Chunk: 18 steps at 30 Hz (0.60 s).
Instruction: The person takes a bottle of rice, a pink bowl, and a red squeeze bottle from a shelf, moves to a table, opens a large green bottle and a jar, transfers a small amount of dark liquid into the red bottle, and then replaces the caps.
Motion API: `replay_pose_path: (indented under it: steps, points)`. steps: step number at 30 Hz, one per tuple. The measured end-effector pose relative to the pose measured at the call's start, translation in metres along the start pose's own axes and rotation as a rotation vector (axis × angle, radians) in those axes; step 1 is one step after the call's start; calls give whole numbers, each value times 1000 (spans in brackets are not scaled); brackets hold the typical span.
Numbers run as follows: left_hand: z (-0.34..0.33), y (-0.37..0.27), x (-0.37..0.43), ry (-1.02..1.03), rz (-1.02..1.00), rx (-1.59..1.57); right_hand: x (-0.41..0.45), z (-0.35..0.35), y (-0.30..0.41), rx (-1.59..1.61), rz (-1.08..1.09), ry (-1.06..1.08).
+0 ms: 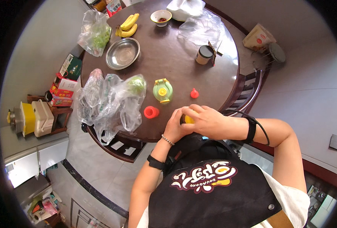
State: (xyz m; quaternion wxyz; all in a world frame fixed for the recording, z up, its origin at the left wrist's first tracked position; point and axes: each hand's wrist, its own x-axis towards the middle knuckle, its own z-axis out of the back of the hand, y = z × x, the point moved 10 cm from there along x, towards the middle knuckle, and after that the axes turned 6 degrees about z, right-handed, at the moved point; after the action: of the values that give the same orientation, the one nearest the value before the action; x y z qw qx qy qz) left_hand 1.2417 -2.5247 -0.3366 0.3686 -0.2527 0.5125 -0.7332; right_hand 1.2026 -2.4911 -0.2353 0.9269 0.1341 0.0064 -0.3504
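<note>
Close to my body, at the near edge of the round table [168,57], both hands are around a small jar with a yellow top [189,119]. My left hand [174,125] holds its side, and my right hand [204,119] has its fingers over the top. Much of the jar is hidden by my fingers. Beyond my hands stands a green bottle with a yellow lid [162,90]. A red open-mouthed container [151,112] is left of my hands, and a small red pointed cap [194,93] lies beyond my right hand.
Plastic bags with produce [114,99] cover the table's left side. Farther back are a steel basin [123,54], bananas [128,25], a bowl [161,18], a dark-lidded jar [204,55] and a clear plastic bag [201,28]. Wooden chairs [249,94] stand against the table.
</note>
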Motion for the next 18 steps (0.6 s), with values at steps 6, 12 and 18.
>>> replay_pose_path:
  steps: [6, 12, 18]
  points:
    - [2, -3, -3, -32, -17, 22, -2, -35, -29, 223, -496, 343]
    - [-4, 9, -4, 5, 12, 18, 4, 7, 1, -51, -75, -28]
    - [1, 0, -5, 10, 90, 10, -28, 50, -41, 430, -307, -182]
